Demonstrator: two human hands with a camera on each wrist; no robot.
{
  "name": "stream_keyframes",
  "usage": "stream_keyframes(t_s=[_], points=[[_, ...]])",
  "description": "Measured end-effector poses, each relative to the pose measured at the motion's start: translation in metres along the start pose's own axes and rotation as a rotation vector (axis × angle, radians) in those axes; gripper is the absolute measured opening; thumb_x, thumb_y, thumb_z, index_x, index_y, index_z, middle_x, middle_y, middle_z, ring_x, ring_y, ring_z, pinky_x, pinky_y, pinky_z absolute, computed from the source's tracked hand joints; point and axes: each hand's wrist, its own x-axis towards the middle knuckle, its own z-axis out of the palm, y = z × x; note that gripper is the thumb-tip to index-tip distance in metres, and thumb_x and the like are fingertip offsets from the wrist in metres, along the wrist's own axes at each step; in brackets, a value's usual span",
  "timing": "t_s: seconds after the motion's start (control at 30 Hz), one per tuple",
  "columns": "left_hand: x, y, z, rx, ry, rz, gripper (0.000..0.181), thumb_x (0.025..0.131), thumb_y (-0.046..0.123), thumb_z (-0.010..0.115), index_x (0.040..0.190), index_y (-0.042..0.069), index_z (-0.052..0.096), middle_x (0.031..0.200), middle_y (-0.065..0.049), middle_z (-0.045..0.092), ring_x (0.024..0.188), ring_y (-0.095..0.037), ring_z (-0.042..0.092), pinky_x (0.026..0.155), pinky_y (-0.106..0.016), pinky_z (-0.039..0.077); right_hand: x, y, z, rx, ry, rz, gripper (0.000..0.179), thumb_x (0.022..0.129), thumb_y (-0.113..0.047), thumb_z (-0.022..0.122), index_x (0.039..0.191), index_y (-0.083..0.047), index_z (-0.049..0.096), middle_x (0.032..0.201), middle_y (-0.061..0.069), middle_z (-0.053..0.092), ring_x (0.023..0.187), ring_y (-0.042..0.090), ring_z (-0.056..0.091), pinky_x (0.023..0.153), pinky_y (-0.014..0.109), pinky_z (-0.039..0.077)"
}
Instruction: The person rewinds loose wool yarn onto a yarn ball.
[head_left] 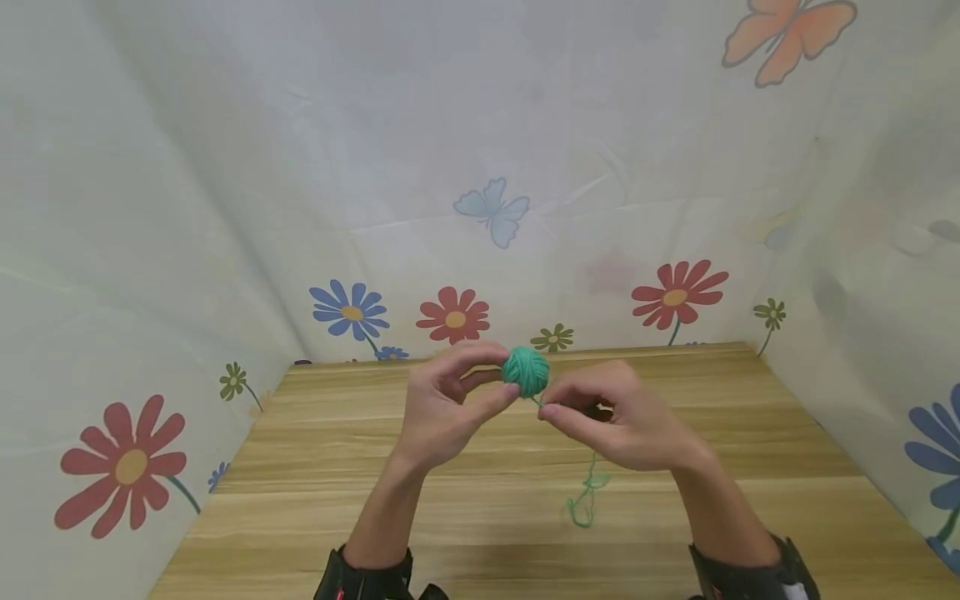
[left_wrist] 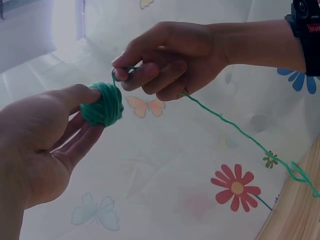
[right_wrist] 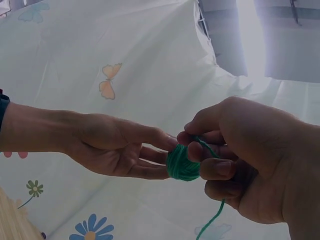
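Observation:
A small ball of green yarn [head_left: 527, 372] is held up over the table between the thumb and fingertips of my left hand [head_left: 453, 408]. Just right of it, my right hand [head_left: 618, 417] pinches the yarn strand [left_wrist: 114, 76] between thumb and forefinger, a short length running from there to the ball. In the left wrist view the strand passes through the curled right fingers and leaves below the palm as a tail [left_wrist: 225, 119]. The right wrist view shows the ball [right_wrist: 182, 164] partly hidden behind the right fingers.
Below the hands is a wooden table [head_left: 480, 508], where the loose yarn end [head_left: 582, 504] lies in a small tangle. White sheeting [head_left: 390, 150] printed with flowers and butterflies stands around the back and both sides. Dark bands [head_left: 375, 575] circle the wrists.

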Motion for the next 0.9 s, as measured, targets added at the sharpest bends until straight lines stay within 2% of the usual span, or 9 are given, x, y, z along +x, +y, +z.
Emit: stream_keyframes(t_s=[0.1, 0.2, 0.3, 0.43, 0.6, 0.77, 0.9], points=[[0.001, 0.001, 0.001, 0.005, -0.026, -0.014, 0.036, 0.077, -0.026, 0.073, 0.112, -0.019, 0.066, 0.109, -0.03, 0.067, 0.104, -0.034, 0.066, 0.092, -0.052, 0.06, 0.0, -0.004, -0.002, 0.072, 0.041, -0.06, 0.028, 0.084, 0.02, 0.065, 0.097, -0.004, 0.073, 0.064, -0.002, 0.049, 0.049, 0.003, 0.038, 0.033, 0.018, 0.029], [0.001, 0.001, 0.001, -0.01, -0.077, -0.021, 0.036, 0.077, -0.026, 0.074, 0.112, -0.019, 0.066, 0.109, -0.029, 0.066, 0.103, -0.033, 0.066, 0.09, -0.053, 0.061, -0.001, -0.005, -0.003, 0.141, 0.087, -0.099, 0.017, 0.09, 0.016, 0.064, 0.097, 0.002, 0.071, 0.066, 0.0, 0.05, 0.05, 0.005, 0.038, 0.033, 0.017, 0.028], [0.0, 0.001, 0.002, -0.041, -0.121, -0.037, 0.036, 0.077, -0.027, 0.073, 0.111, -0.019, 0.065, 0.11, -0.03, 0.066, 0.103, -0.033, 0.066, 0.088, -0.053, 0.061, -0.002, -0.005, -0.005, 0.178, 0.128, -0.105, 0.011, 0.095, 0.013, 0.061, 0.097, 0.007, 0.07, 0.067, 0.002, 0.051, 0.05, 0.006, 0.038, 0.033, 0.018, 0.028], [-0.002, 0.0, 0.002, -0.08, -0.156, -0.063, 0.034, 0.078, -0.026, 0.073, 0.111, -0.02, 0.066, 0.109, -0.031, 0.066, 0.102, -0.032, 0.067, 0.087, -0.051, 0.062, -0.003, -0.004, -0.006, 0.192, 0.16, -0.086, 0.013, 0.096, 0.014, 0.056, 0.097, 0.009, 0.068, 0.069, 0.003, 0.052, 0.051, 0.008, 0.041, 0.035, 0.022, 0.03], [-0.004, -0.002, 0.002, -0.128, -0.212, -0.058, 0.035, 0.076, -0.027, 0.073, 0.11, -0.02, 0.066, 0.107, -0.031, 0.065, 0.103, -0.034, 0.066, 0.087, -0.049, 0.063, -0.003, -0.001, -0.006, 0.172, 0.188, -0.067, 0.012, 0.097, 0.013, 0.056, 0.094, 0.009, 0.067, 0.068, 0.004, 0.05, 0.051, 0.008, 0.04, 0.035, 0.024, 0.03], [-0.006, -0.011, 0.001, -0.183, -0.282, -0.045, 0.036, 0.076, -0.028, 0.073, 0.111, -0.02, 0.065, 0.109, -0.031, 0.066, 0.106, -0.038, 0.064, 0.087, -0.051, 0.062, -0.002, 0.004, -0.006, 0.071, 0.222, -0.033, 0.012, 0.095, 0.012, 0.06, 0.094, 0.005, 0.07, 0.067, 0.002, 0.051, 0.049, 0.006, 0.038, 0.034, 0.022, 0.029], [-0.007, -0.014, 0.0, -0.224, -0.289, -0.041, 0.036, 0.077, -0.028, 0.072, 0.111, -0.021, 0.063, 0.111, -0.032, 0.065, 0.107, -0.039, 0.063, 0.088, -0.053, 0.062, -0.003, 0.007, -0.004, 0.014, 0.209, 0.034, 0.021, 0.092, 0.017, 0.061, 0.097, -0.001, 0.073, 0.066, 0.001, 0.053, 0.049, 0.006, 0.04, 0.034, 0.023, 0.032]])
